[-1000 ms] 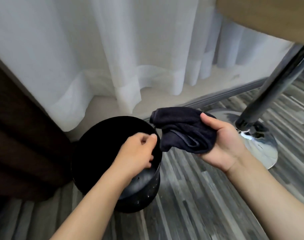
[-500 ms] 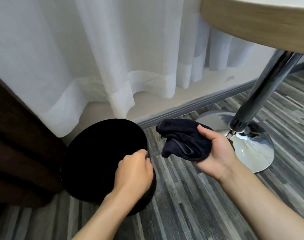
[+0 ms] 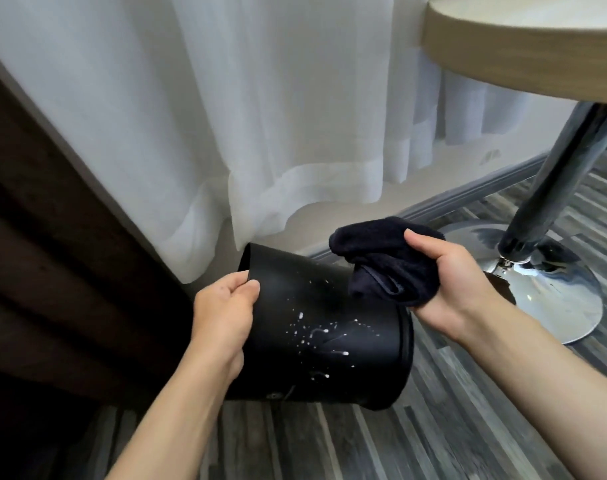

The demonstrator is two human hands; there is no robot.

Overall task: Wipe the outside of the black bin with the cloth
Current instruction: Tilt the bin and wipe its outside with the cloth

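Bin [image 3: 316, 327] now tipped sideways above striped floor [image 3: 433, 438]

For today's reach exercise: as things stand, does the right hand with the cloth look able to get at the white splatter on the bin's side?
Probably yes. The left hand holds the black bin tipped by its rim, turning the white splatter upward. The right hand holds the cloth just above that side, with nothing between.
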